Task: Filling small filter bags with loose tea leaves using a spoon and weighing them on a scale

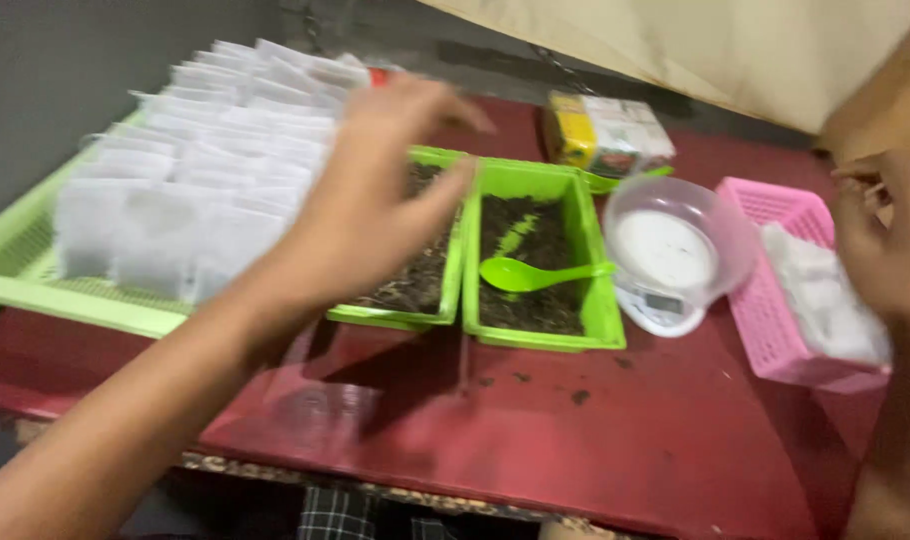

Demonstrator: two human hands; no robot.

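Left hand, open and empty, blurs across frame centre toward white paper sachets in the pale green mesh tray, upper left; it might topple them. Right hand's grip, far right: cannot tell.

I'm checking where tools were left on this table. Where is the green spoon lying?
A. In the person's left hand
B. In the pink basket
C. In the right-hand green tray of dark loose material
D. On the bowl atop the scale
C: the green spoon lies in the right-hand green tray, bowl on the dark material and handle toward the tray's right wall, with neither hand touching it.
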